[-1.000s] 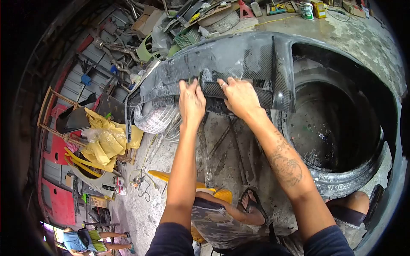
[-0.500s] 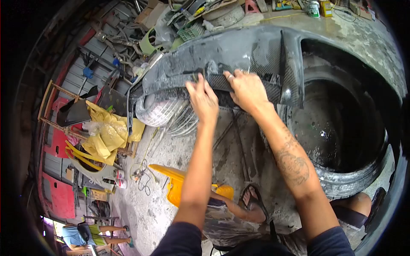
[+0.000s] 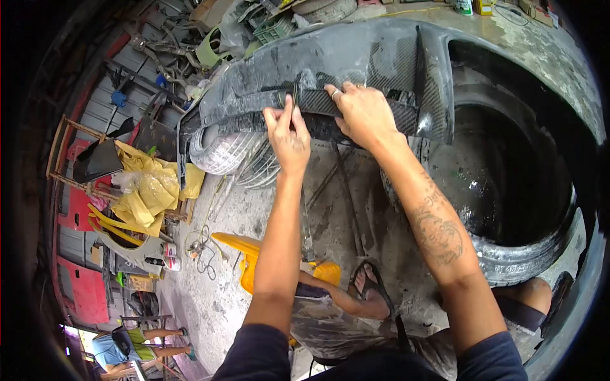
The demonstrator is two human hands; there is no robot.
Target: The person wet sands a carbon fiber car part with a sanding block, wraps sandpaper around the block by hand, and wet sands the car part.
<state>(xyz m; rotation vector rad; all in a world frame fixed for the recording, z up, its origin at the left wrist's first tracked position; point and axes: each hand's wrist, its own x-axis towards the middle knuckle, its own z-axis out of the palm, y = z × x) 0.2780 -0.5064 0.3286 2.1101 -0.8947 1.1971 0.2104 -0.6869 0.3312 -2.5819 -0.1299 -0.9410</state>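
Note:
A large grey, dusty car bumper point(image 3: 337, 60) with black carbon-fibre weave stretches across the upper middle and curves down the right side. My left hand point(image 3: 289, 136) is at its raised lower ridge, thumb and fingers pinched around something small and dark that I cannot make out. Its index finger points up against the surface. To the right, my right hand point(image 3: 365, 114), with a ring on one finger, grips the same ridge. Its fingers curl over the top and the thumb sits below; the fingertips are partly hidden.
A tyre point(image 3: 527, 270) lies inside the bumper's right curve; another tyre point(image 3: 219, 149) is under its left end. A yellow plastic piece point(image 3: 238, 244) is near my left forearm. Yellow sheeting point(image 3: 149, 184) and red panels point(image 3: 82, 286) line the left. A person point(image 3: 121, 346) stands lower left.
The view has shifted, so the bumper appears slightly higher and farther left. My left hand has gone from blurred, with fingers spread, to a pinch at the ridge. My right hand stays on the ridge.

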